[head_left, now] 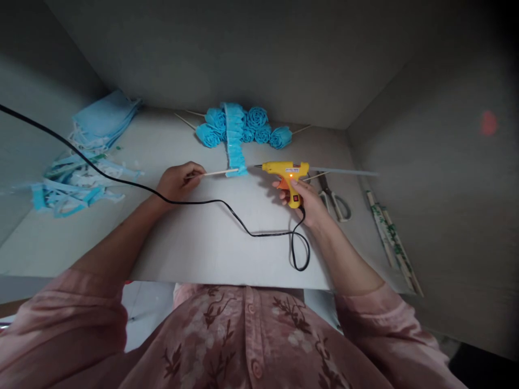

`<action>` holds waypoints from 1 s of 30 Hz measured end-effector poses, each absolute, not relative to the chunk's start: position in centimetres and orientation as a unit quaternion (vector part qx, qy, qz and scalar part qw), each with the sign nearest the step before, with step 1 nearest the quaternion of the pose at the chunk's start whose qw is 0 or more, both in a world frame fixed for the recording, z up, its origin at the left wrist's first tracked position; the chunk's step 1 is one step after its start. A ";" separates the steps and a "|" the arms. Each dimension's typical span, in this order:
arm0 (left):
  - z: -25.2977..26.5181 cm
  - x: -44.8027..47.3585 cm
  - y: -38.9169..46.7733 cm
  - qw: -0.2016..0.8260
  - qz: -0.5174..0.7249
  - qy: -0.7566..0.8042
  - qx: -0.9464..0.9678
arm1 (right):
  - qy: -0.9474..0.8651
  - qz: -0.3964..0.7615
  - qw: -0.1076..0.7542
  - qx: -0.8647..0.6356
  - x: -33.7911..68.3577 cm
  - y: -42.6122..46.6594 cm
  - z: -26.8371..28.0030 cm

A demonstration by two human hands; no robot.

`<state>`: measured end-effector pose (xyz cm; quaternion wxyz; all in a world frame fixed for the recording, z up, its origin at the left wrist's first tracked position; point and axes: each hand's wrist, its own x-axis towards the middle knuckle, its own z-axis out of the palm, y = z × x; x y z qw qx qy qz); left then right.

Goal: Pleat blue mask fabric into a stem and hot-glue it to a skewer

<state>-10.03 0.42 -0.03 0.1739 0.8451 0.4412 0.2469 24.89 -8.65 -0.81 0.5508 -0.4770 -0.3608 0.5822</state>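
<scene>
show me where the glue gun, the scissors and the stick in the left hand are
Glue gun (283, 169): head view, on its yellow body.
Scissors (332, 198): head view, on the handles.
Stick (219, 173): head view, midway along its visible length.

cord (190, 203) cut off at left, scissors (333, 201) partly hidden, gun label (292, 169) unreadable

The head view faces forward and down, over shirt (227, 340) and nearby table (194, 246)

You wear a dusty-pink button-front shirt (227, 346) printed with brown leafy sprigs (292, 312) and paler blotches (300, 343); round pink buttons (256, 369) run down its placket (252, 346), and the loose sleeves (87, 310) leave your forearms (351, 259) bare.
</scene>
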 end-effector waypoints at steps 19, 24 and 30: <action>-1.7 -9.3 1.4 0.132 0.160 0.303 0.930 | -0.350 0.586 0.560 -0.469 25.1 -8.4 -1.0; -1.7 -9.7 1.5 0.141 0.145 0.312 0.928 | -0.352 0.593 0.565 -0.454 25.1 -8.3 -1.5; -1.6 -9.9 1.7 0.159 0.140 0.320 0.923 | -0.338 0.588 0.588 -0.441 25.3 -8.0 -1.1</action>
